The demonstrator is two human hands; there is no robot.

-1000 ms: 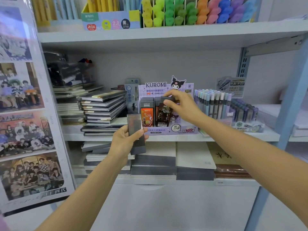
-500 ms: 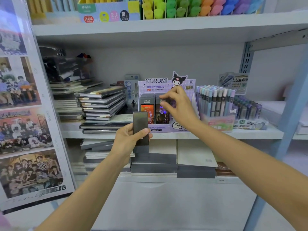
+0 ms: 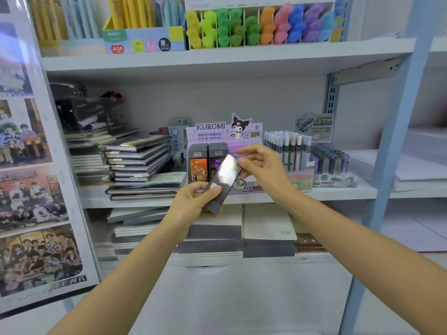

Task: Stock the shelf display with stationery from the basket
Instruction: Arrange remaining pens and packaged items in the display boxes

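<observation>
A panel of group photographs is seen far left of the KUROMI display box. Stacked notebooks are laid just left of it on the grey shelf board. In front of the box a dark flat pack is held tilted. Its lower end is gripped by the left hand, thumb across its face, and its upper end is pinched by the right hand. Pastel pens are racked just right of the box, and coloured highlighters are shelved above it.
</observation>
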